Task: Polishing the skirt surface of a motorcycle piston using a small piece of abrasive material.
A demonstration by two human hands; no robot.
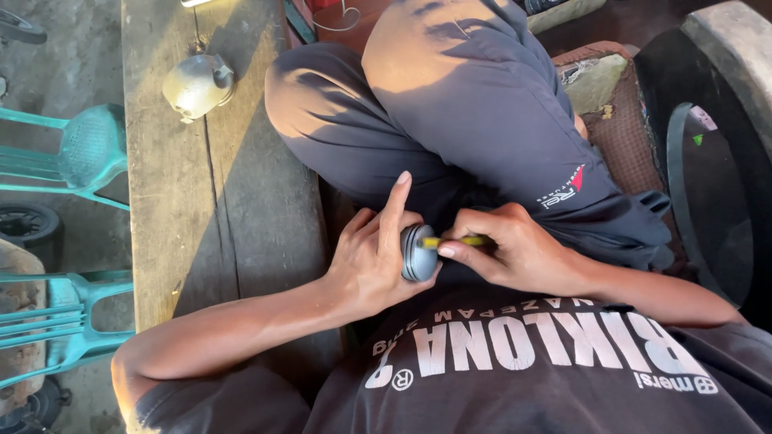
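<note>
Head view looks straight down on me sitting cross-legged at the right edge of a wooden surface point(217, 209), with both hands working over my lap. I have my left hand point(374, 261) wrapped around a small round grey metal part point(416, 252) with ridges around its side, fingers clamped on it from the left and the index finger standing straight up above it. My right hand point(515, 253) sits just beside it on the right, fingers pinched together on a thin yellow tool point(462, 241) whose tip touches the top edge of the metal part. Both things are held off the surface, in front of my dark trousers point(450, 112) and above the dark shirt point(531, 362). On the surface near its far left edge lies a dull rounded metal casing point(197, 84), well apart from my hands. Teal plastic chairs point(68, 153) stand on the floor beyond the left edge.
</note>
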